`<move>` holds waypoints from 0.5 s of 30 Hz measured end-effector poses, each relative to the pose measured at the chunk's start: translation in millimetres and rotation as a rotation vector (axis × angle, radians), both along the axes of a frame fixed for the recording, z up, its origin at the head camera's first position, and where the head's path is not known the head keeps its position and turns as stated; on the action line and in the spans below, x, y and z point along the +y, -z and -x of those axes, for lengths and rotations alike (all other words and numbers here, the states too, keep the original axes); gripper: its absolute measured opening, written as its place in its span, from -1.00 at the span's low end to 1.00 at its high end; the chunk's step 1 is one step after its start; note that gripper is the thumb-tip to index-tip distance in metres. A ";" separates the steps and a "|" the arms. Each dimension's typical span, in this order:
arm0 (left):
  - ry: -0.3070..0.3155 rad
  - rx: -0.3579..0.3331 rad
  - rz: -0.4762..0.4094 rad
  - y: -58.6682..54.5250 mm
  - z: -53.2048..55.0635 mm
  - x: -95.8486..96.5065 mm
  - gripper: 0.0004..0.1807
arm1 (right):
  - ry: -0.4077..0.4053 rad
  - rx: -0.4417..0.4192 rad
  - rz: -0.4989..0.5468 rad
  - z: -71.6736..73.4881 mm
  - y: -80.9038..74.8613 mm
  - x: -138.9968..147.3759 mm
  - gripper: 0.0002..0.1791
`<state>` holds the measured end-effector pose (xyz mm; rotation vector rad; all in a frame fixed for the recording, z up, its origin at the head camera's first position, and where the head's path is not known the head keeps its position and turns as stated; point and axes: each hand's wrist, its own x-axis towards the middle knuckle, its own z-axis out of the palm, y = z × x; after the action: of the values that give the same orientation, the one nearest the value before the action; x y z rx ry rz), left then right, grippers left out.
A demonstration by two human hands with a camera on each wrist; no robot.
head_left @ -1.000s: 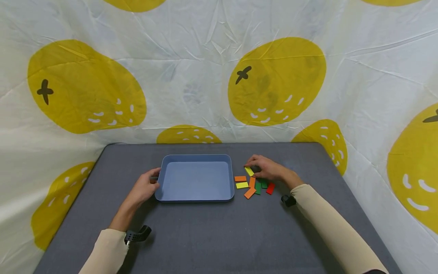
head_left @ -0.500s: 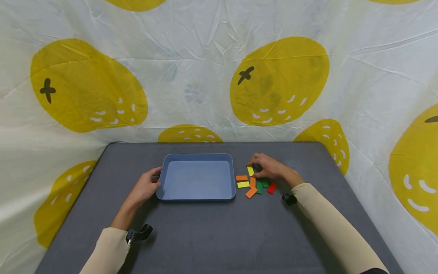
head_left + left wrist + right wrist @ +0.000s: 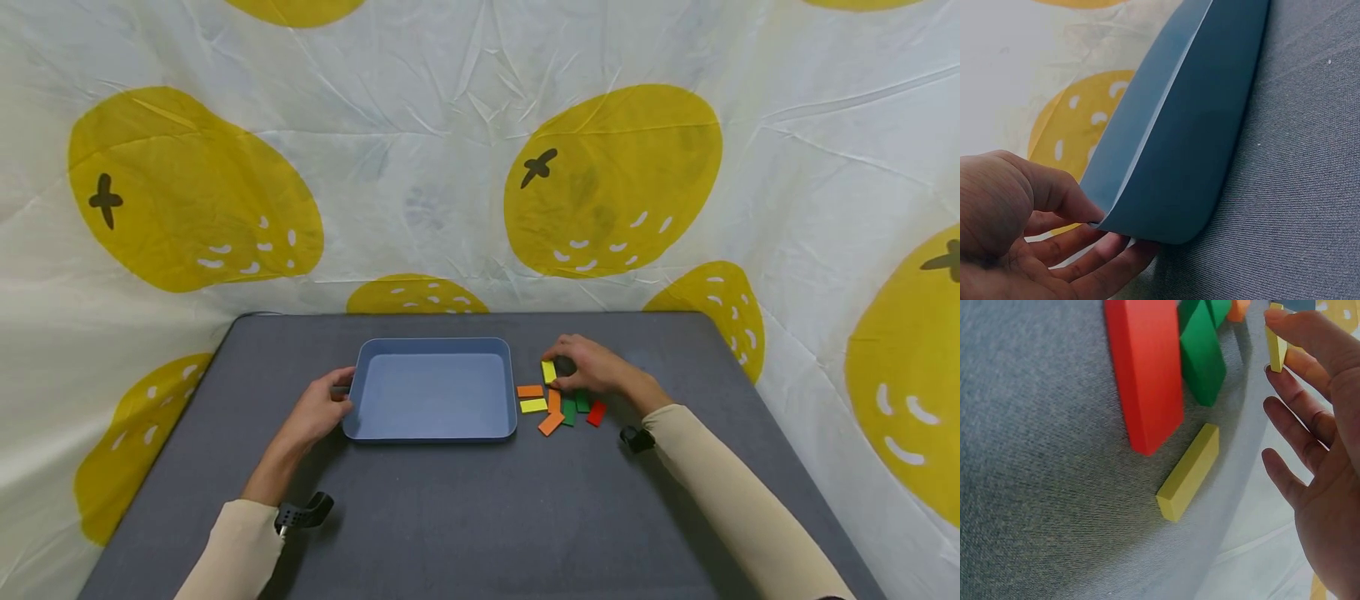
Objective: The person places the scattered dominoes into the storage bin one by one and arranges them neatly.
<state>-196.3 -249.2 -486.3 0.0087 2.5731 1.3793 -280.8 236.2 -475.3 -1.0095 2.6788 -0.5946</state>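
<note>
White cloth w/ yellow fruit prints is filling the upper frame & both sides; dark grey fabric-topped table is spreading across the lower centre. Blue rectangular shallow tray is lying flat mid-frame. L hand, centre-left, is gripping the tray's left edge, thumb at the rim & fingers on the outer side (L wrist cam). R hand, right of centre, is pinching a small yellow rectangular block btwn thumb & fingertips; block's sitting at the hand's left end, right of the tray & apart from it. Can't tell if it's touching the table.

Just below it in frame, flat blocks are lying in a loose cluster: 3 orange blocks & a second yellow block nearest the tray, 2 green blocks side by side, red block furthest right. R wrist cam's also showing another yellow block near the red, lying on the table, not held.
</note>
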 end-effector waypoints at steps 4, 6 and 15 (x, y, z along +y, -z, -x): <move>0.002 -0.005 -0.016 0.4 0.9 -1.5 -0.30 | -0.004 0.002 0.027 -1.6 -2.4 -1.3 -0.51; 0.004 -0.007 -0.021 0.8 1.4 -1.8 -0.30 | -0.005 0.001 0.041 -2.4 -3.1 -1.7 -0.51; -0.002 -0.008 -0.014 1.0 0.3 -1.6 -0.31 | -0.016 0.037 0.085 -6.2 -10.4 -7.6 -0.49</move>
<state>-196.6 -250.8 -487.2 0.0031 2.5579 1.3954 -274.6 228.6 -464.9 -1.0721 2.6951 -0.6986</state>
